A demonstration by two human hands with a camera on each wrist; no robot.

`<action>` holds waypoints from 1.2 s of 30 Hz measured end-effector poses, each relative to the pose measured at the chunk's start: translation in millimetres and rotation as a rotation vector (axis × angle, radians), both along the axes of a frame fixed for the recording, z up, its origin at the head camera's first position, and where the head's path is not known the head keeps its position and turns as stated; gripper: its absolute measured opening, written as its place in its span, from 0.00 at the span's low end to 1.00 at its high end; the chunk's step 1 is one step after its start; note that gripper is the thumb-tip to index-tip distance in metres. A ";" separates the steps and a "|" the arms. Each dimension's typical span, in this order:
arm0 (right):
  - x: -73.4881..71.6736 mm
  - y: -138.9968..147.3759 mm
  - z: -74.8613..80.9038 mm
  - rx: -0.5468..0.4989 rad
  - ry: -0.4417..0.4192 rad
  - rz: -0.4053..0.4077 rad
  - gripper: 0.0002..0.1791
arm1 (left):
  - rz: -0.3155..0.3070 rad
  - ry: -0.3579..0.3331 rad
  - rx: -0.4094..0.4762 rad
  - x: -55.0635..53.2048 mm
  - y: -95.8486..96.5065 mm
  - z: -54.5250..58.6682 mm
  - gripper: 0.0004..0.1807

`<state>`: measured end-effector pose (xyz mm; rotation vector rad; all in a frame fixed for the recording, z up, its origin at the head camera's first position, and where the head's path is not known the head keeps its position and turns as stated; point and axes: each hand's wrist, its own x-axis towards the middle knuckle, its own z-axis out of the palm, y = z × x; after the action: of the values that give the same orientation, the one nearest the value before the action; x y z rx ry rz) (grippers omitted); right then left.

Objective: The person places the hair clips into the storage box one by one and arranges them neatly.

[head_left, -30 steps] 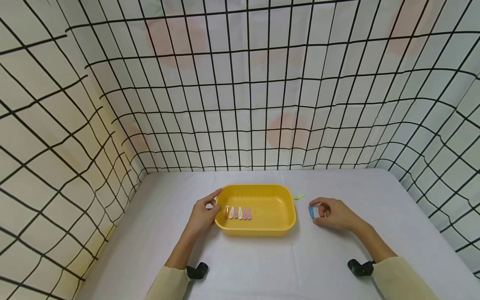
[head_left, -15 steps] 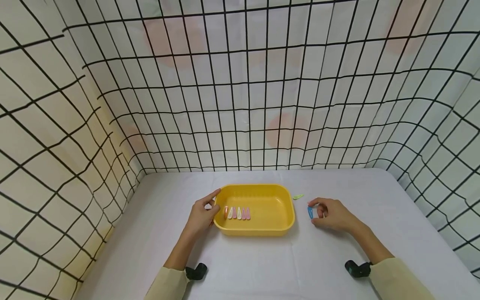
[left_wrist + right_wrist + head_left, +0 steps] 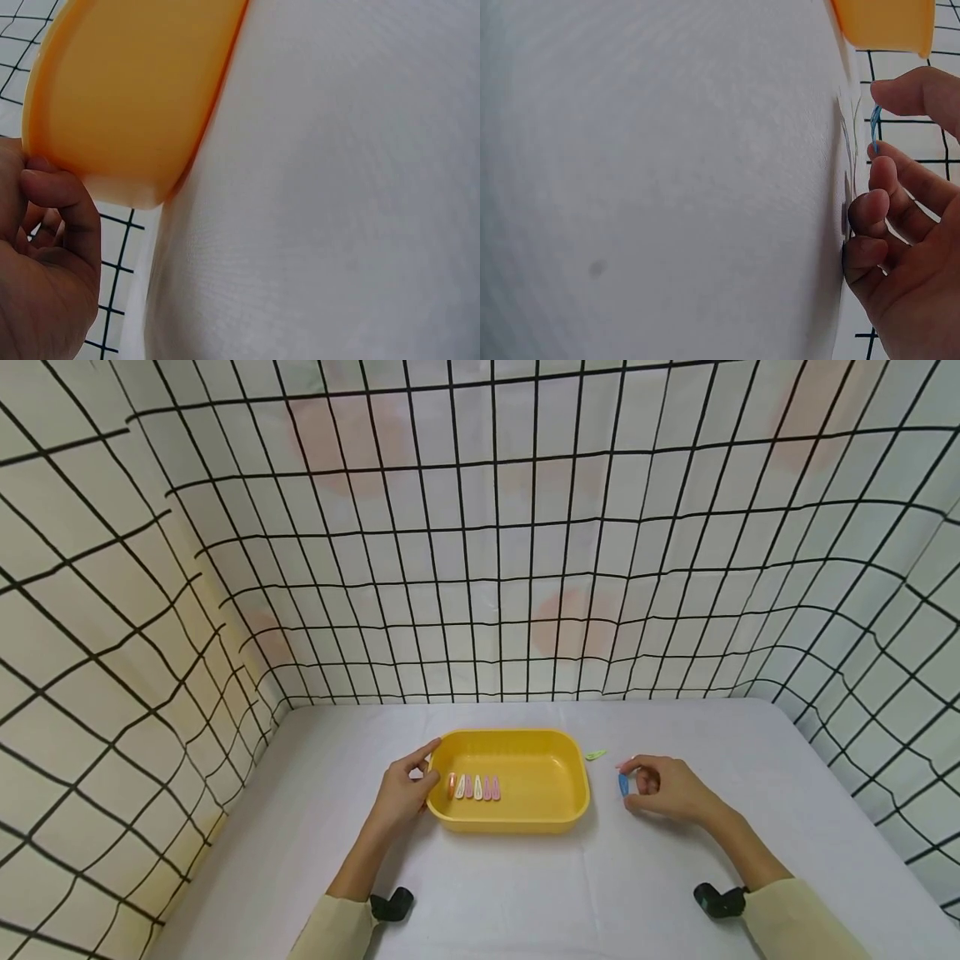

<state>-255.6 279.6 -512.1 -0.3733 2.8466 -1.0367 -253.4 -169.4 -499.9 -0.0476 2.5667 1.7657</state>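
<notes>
Right hand (image 3: pixel 667 789) pinches one blue clip (image 3: pixel 623 784); left hand (image 3: pixel 405 792) grips tray (image 3: pixel 558 739) holding five clips (image 3: pixel 474 787).

Tray (image 3: pixel 558 814): smooth yellow plastic, slight sheen. Table cover (image 3: pixel 525 893): matt white cloth, fine weave. Blue clip (image 3: pixel 623 784): glossy. Backdrop (image 3: pixel 480 568): matt fabric, black grid.
</notes>
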 end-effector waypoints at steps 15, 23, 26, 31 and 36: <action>1.0 -6.6 25.0 -0.022 0.078 0.035 0.21 | 0.007 -0.017 0.015 2.7 -1.9 -3.8 0.33; 0.0 -19.1 46.9 -0.041 0.117 0.070 0.21 | 0.005 -0.014 0.001 1.4 -1.9 -1.5 0.33; -0.5 -25.1 52.3 -0.039 0.126 0.074 0.21 | 0.001 -0.016 -0.002 1.0 -1.4 -1.0 0.33; -4.3 -38.0 60.6 -0.053 0.141 0.092 0.21 | 0.000 -0.017 -0.005 0.5 -0.8 -0.1 0.33; -9.8 -53.9 64.5 -0.107 0.135 0.131 0.20 | 0.001 -0.016 -0.002 0.2 -0.4 -0.1 0.33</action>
<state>-265.4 225.7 -447.6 -0.6534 2.8426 -1.1836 -253.2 -169.8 -500.0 -0.0625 2.5579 1.7564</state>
